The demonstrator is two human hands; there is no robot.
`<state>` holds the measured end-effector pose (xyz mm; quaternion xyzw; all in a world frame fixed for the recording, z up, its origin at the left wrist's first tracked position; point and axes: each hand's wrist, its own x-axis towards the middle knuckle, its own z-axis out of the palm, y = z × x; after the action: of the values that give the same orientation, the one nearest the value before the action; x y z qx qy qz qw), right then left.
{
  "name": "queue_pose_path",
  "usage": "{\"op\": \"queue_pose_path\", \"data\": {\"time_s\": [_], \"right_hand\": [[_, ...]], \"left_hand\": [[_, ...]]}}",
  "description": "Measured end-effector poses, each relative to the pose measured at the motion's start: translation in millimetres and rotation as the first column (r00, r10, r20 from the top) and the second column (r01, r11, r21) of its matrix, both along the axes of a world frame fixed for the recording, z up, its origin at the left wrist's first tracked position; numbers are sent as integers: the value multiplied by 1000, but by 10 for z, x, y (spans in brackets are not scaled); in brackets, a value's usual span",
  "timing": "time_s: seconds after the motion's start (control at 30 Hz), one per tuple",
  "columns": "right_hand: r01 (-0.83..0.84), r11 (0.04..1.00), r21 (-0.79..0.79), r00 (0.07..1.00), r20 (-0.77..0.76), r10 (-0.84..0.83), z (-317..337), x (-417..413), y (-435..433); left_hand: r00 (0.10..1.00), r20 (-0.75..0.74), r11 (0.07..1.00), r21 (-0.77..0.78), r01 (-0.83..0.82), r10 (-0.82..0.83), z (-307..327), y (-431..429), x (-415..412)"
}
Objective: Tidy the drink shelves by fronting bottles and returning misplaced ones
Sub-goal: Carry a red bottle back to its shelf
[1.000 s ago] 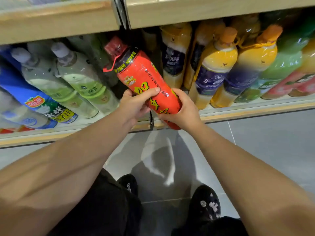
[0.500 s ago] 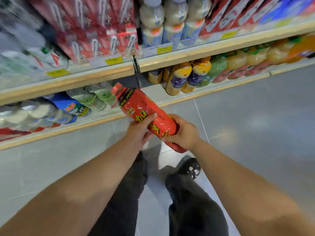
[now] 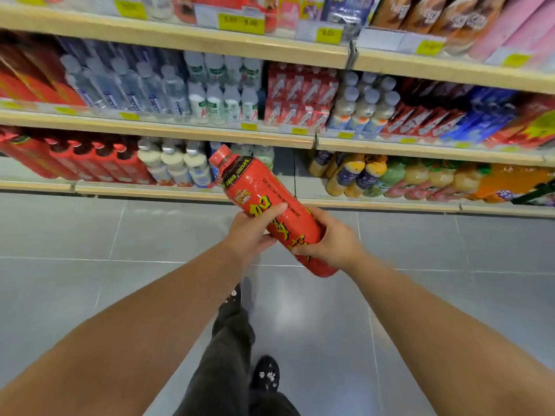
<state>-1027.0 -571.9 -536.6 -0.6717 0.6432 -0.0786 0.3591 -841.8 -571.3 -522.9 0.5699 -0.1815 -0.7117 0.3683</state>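
Since the earlier frame the red bottle [image 3: 277,216] had come further away from the bottom shelf [image 3: 144,190], and more tiers of shelving were in view. Both grips held it as before.

The bottle was held in the air over the grey tiled floor [image 3: 90,235], in front of the bottom shelf and clear of it. It was tilted, with the red cap up and to the left towards the shelving and the base down and to the right towards the person.

The left grip [image 3: 249,235] was clamped on the upper middle of the bottle. Its thumb lay across the yellow lettering on the label and its fingers were curled beneath. The right grip [image 3: 330,240] was clamped on the lower half from the right side, with the fingers wrapped round the body and the thumb against the near edge. The base stuck out below this grip.

On the bottom shelf, matching red bottles [image 3: 90,163] stood at the left, pale milky bottles [image 3: 174,165] beside them, and yellow, green and orange juice bottles [image 3: 369,175] at the right. Clear water bottles [image 3: 129,85] and red cartons [image 3: 300,94] filled the shelf above. Yellow price tags [image 3: 240,23] lined the shelf edges.

Dark trousers [image 3: 228,355] and a patterned black shoe [image 3: 265,376] showed below the forearms.
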Motion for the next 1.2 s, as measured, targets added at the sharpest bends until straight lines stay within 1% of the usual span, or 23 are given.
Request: {"op": "queue_pose_path", "data": {"time_s": [0.17,0.27,0.33,0.4,0.47,0.57,0.67,0.73,0.87,1.03,1.2], "right_hand": [[-140,990,-7,990,21,140,449,921,227],[-186,982,-17,980,75,187,568,1604,282],[-228,973,-22,969,89,230,622,2156,322],[-264,964,-22,959,105,265,631,2750,358],[-274,962,11,952,142,270,620,3348,397],[-294,955,35,934,221,280,637,4220,477],[-311,949,43,920,264,290,689,4970,487],[-327,943,59,910,291,297,711,5362,453],[-344,937,59,903,293,314,741,5938,309],[-387,912,135,892,305,334,614,6493,-67],[-421,885,197,880,326,346,406,7197,-604]], "left_hand": [[987,17,987,-19,-159,160,556,471,860],[974,17,974,-31,-226,226,665,666,1528],[964,49,965,-21,-261,262,688,808,2081],[956,72,959,-12,-284,284,693,936,2694],[954,90,959,-15,-284,284,701,1038,3315],[951,131,960,-51,-275,279,711,1162,4223],[936,168,950,-83,-301,311,737,1193,4936],[929,161,942,-83,-325,334,742,1164,5281],[916,68,918,-41,-394,396,719,998,5816],[911,33,912,-7,-411,411,585,734,6364],[894,45,894,39,-447,445,403,282,7061]]}}
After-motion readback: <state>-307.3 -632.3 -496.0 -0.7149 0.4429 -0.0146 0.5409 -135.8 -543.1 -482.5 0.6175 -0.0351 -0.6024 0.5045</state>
